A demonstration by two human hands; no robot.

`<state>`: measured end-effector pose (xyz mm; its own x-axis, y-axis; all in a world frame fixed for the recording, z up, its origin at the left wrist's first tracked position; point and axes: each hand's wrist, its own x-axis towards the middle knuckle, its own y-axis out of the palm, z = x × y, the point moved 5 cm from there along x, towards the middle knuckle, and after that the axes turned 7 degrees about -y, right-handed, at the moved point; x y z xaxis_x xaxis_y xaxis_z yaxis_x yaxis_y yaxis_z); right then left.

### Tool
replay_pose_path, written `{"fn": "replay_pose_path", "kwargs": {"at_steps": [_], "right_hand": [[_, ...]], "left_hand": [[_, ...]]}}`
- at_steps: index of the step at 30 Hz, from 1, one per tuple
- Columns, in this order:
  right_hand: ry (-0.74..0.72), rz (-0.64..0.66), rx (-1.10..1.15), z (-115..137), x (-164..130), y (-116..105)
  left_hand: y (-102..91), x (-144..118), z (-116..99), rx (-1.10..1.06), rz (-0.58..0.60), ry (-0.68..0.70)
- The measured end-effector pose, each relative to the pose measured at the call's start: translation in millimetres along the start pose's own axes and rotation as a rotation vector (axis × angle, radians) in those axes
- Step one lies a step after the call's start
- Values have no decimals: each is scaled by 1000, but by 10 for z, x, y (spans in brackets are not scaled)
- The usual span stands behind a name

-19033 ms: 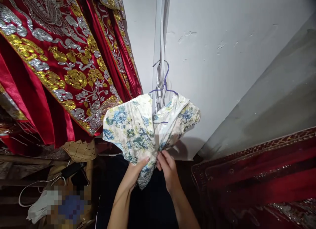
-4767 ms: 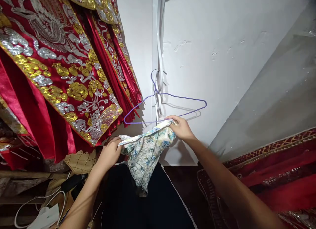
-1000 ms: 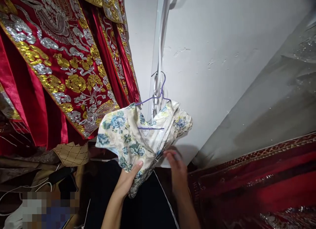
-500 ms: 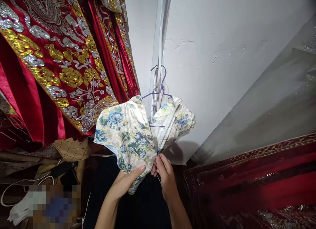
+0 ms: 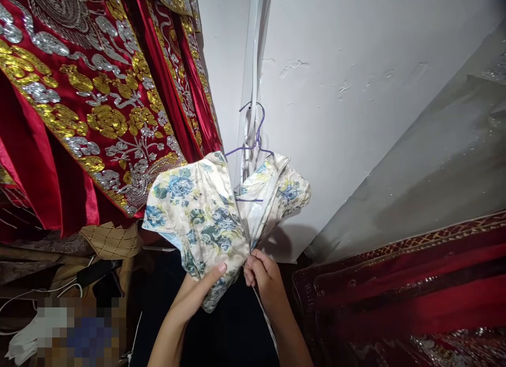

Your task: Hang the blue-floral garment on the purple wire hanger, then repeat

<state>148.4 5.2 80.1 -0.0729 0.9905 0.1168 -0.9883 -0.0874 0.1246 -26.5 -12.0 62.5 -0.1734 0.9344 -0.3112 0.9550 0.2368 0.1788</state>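
Observation:
A short-sleeved white garment with blue, green and yellow flowers (image 5: 215, 219) hangs from a purple wire hanger (image 5: 259, 129), its front opening in a V. My left hand (image 5: 201, 293) grips the lower side of the garment, thumb on top and the other fingers hidden behind the cloth. At the bottom of the V, my right hand (image 5: 263, 274) is closed in a pinch beside the garment's edge. A thin pale tie (image 5: 265, 317) runs down from those fingers along the forearm; its upper end is hidden in the pinch.
Red costumes with gold and silver embroidery (image 5: 106, 122) hang at left. Behind the hanger, a pale strap (image 5: 253, 50) runs down the white wall (image 5: 336, 129). A red patterned cloth (image 5: 395, 288) lies lower right. A black phone-like item (image 5: 106, 288) and white cable sit lower left.
My right hand has drawn slightly down from the garment's edge, and more of the thin tie shows below it. The left hand keeps its grip. The whole view has shifted a little.

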Motion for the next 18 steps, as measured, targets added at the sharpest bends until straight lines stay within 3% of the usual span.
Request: {"fn": "replay_pose_path", "kwargs": {"at_steps": [2,5,7,8,11,13,18], "right_hand": [[33,1,-32,-17,-7,-57],[72,17,-75,-19,-18,-92],[82,32,-73,-8,-21,-61],[83,41,-65,-4,-22,-32],[97,79,-44,-14,-34,69],[120,109,-52,-34,-51,108],[127,84,-77,75,37,-6]], "left_hand": [[-164,105,2,0,-207,80],[-348,138,-66,48,-528,387],[-301,72,-97,144,-601,580],[-211,48,-100,218,-543,626],[194,-2,-55,423,-147,634],[397,-37,-30,470,35,627],[547,-32,-33,434,134,630]]}}
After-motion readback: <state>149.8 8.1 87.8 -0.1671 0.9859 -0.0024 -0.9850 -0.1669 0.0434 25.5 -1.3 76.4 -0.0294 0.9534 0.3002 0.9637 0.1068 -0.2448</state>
